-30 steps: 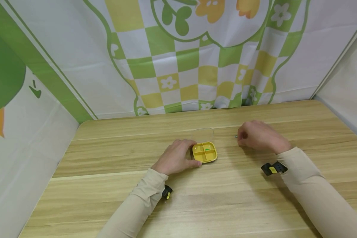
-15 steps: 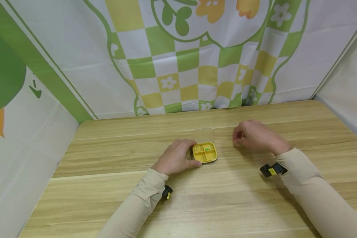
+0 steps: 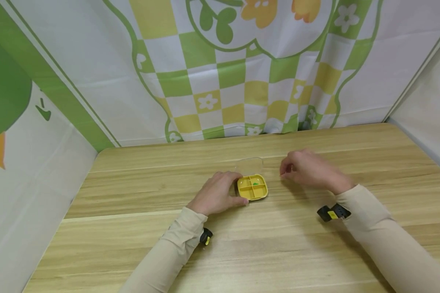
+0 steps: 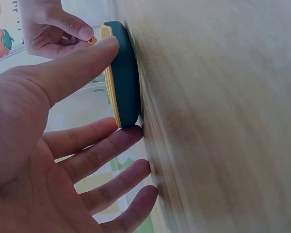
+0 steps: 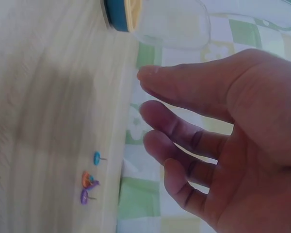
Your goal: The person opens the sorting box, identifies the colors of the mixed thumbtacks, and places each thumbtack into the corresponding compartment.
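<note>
A small yellow pill box (image 3: 246,192) with a dark teal shell (image 4: 126,77) and several compartments lies on the table. Its clear lid (image 3: 250,165) is flipped back. Something small and green (image 3: 255,184) sits in a far compartment. My left hand (image 3: 217,193) holds the box at its left side, thumb at the near edge, fingers at the far one. To the right of the box, my right hand (image 3: 311,169) pinches a tiny orange thumbtack (image 4: 92,41) between thumb and finger, seen in the left wrist view. The right wrist view does not show that tack.
In the right wrist view, a blue thumbtack (image 5: 96,158), an orange one (image 5: 86,178) and purple ones, such as this purple tack (image 5: 84,196), lie on the wooden table (image 3: 150,175). A patterned curtain (image 3: 231,77) hangs behind the table's far edge.
The right hand has moved left, closer to the pill box. A bluish speck by its fingertips a second ago no longer shows. The left hand and box have stayed put.
</note>
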Action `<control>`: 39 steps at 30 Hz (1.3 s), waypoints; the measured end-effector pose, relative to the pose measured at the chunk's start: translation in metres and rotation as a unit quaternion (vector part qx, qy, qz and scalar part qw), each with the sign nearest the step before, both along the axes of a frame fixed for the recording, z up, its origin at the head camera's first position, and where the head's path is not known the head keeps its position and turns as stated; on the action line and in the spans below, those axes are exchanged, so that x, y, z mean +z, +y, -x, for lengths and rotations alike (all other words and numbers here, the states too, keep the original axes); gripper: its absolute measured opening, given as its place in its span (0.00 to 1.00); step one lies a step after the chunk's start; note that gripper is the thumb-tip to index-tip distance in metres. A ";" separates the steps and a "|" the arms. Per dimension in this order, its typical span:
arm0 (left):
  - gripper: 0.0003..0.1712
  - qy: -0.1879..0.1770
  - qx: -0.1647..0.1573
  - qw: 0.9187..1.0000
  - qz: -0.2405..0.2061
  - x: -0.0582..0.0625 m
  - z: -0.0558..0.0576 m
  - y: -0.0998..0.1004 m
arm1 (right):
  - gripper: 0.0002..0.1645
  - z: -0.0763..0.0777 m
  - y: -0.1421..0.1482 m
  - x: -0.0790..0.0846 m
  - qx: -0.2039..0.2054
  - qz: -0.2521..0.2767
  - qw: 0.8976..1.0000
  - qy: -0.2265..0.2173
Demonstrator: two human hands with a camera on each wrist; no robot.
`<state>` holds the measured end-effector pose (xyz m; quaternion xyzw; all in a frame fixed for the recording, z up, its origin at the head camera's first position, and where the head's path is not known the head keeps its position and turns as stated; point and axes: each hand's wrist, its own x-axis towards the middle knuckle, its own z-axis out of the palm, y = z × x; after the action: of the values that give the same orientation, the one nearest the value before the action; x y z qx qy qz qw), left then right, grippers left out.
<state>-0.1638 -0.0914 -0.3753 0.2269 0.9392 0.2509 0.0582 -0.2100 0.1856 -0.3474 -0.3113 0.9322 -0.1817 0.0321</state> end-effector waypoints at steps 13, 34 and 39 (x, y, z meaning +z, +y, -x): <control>0.39 0.001 -0.002 1.000 -0.002 0.000 0.001 0.000 | 0.06 -0.001 -0.010 -0.008 0.021 0.020 1.000 0.011; 0.39 0.002 -0.007 1.000 0.002 0.000 0.003 0.000 | 0.05 -0.007 -0.023 -0.013 0.042 0.056 0.997 -0.012; 0.39 -0.001 -0.006 1.000 0.005 -0.001 0.003 0.000 | 0.05 -0.009 -0.027 -0.016 0.051 0.062 0.997 -0.001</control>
<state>-0.1664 -0.0916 -0.3760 0.2318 0.9390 0.2466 0.0617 -0.2014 0.1585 -0.3632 -0.3595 0.9020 -0.2380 0.0229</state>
